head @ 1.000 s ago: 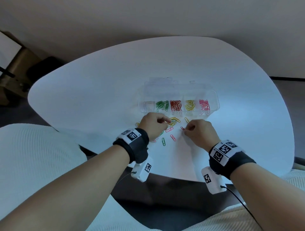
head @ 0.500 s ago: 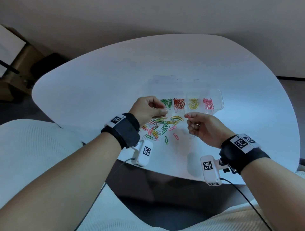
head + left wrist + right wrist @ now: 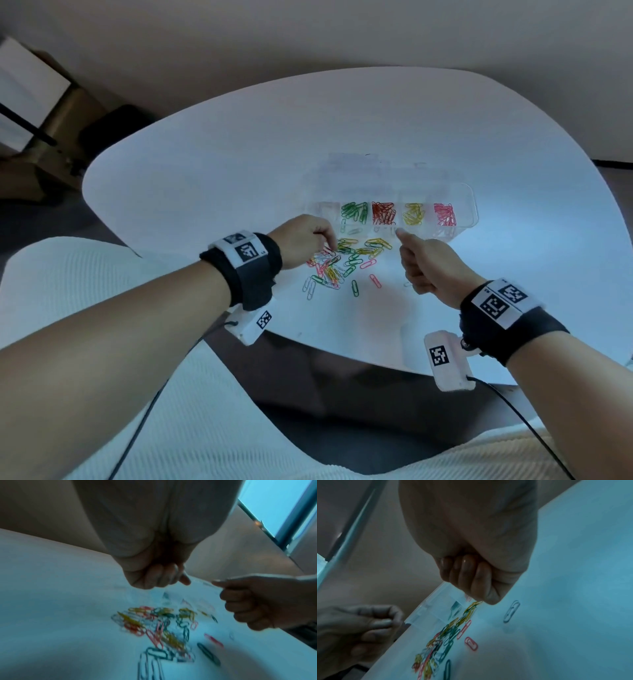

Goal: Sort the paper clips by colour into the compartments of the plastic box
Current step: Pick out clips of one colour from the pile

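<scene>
The plastic box (image 3: 459, 219) lies toward the desk's (image 3: 205, 192) far edge with five compartments, four holding green, red, yellow and pink clips and the leftmost looking clear, while the loose pile of paper clips (image 3: 342, 263) sits just nearer the front edge. The wrist views alone show both hands' fingers curled. A second ago both hands pressed on the pile; now the left hand (image 3: 305, 240) hovers over it and the right hand (image 3: 428, 267) has lifted near the box, whether either holds a clip I cannot tell.
</scene>
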`<state>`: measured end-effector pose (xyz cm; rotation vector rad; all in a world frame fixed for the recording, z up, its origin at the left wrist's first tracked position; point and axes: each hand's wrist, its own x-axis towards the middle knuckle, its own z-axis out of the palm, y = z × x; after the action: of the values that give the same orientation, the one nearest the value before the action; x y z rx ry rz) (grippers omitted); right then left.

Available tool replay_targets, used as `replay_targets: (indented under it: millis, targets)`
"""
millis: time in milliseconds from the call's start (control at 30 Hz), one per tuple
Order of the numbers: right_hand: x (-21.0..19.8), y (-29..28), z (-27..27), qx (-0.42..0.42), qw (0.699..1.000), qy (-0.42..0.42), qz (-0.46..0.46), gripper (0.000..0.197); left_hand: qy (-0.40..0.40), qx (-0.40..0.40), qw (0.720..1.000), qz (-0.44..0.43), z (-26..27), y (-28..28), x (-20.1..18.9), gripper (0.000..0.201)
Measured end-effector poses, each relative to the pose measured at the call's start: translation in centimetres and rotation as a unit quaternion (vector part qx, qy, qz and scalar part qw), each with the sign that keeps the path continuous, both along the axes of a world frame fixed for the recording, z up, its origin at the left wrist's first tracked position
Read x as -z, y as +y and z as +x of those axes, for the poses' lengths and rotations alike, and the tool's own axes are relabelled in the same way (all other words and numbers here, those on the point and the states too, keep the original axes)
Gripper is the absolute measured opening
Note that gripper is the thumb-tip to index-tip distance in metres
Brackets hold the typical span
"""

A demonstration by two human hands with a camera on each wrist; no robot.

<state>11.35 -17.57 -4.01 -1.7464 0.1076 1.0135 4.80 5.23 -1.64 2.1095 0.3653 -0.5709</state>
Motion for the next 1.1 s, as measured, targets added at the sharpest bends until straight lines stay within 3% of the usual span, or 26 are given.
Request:
replay_targets:
  millis: [100, 200, 300, 900, 1100]
  targets:
    - [-0.1, 0.5, -0.4, -0.043, 0.997, -0.045, -0.047, 0.054, -0.008, 0.061, 0.992, 0.113, -0.3, -1.6, 0.8, 0.028]
    - [-0.4, 0.7, -0.6, -0.064, 0.995, -0.053, -0.054, 0.053, -0.031, 0.098, 0.962, 0.252, -0.4, -2.3, 1.6, 0.018]
    - [-0.7, 0.8, -0.7, -0.071, 0.994, -0.058, -0.06, 0.053, -0.034, 0.116, 0.94, 0.32, -0.3, -2.6, 2.5, 0.018]
    - [-1.1, 0.5, -0.7, -0.077, 0.992, -0.073, -0.073, 0.05, -0.029, 0.137, 0.917, 0.373, 0.8, -3.7, 4.1, 0.017]
    - [-0.8, 0.4, -0.6, -0.084, 0.974, -0.148, -0.148, 0.043, -0.047, 0.11, 0.934, 0.336, 0.6, -3.6, 3.6, 0.011]
